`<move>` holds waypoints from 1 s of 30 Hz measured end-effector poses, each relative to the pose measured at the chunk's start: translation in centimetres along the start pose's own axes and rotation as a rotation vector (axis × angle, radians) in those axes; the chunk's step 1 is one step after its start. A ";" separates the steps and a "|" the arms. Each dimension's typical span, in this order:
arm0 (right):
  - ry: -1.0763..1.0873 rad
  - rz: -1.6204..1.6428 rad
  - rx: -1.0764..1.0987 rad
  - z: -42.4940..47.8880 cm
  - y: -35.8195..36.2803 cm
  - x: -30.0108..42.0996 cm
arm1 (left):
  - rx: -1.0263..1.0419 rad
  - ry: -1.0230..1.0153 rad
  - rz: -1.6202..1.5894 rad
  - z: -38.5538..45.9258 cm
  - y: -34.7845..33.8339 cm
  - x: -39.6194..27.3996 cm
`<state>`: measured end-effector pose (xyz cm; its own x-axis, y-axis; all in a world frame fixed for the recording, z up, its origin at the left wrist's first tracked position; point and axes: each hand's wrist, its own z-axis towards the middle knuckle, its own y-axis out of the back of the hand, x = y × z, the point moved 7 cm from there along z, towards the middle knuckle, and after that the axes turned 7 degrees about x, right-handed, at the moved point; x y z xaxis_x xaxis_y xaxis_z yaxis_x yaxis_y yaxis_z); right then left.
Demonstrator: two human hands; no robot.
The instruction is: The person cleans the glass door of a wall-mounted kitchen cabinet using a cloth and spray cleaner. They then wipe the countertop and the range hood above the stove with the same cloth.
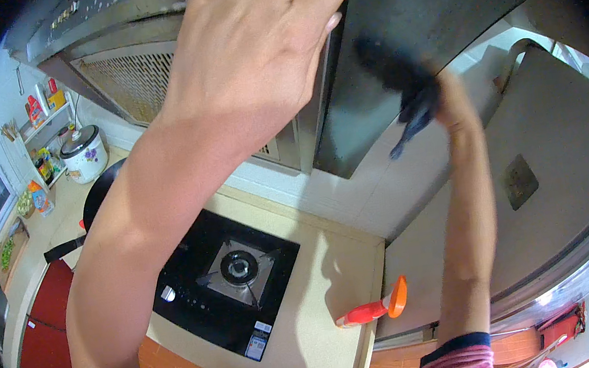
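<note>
My left hand [255, 45] is raised in front of the steel range hood, its fingers apart and their tips cut off by the top edge. Nothing shows in it, and whether it touches the hood is unclear. My right hand [451, 101] grips a dark cloth [402, 74], blurred, at the hood's grey side panel [432, 1]. One end of the cloth dangles below the hand. Behind my left wrist is the hood's perforated filter [132, 77], partly hidden.
Below lies a black glass gas hob [192, 290] with a burner. A red bottle with an orange top [365, 313] stands on the counter's right edge. At left are a black pan [100, 194], a white electric cooker [84, 157] and a shelf of bottles [47, 123]. A large grey panel [556, 113] rises at right.
</note>
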<state>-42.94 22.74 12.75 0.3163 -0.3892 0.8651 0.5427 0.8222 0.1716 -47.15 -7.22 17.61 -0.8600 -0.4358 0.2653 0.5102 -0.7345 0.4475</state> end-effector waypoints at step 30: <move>0.082 0.194 0.146 -2.8 -3.6 21.4 | -0.084 -0.087 -0.079 -0.5 1.4 0.6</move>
<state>-35.93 10.28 29.32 0.4693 -0.2456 0.8482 0.3493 0.9338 0.0772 -47.00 -8.78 17.93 -0.8923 -0.3311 0.3069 0.4363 -0.8073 0.3975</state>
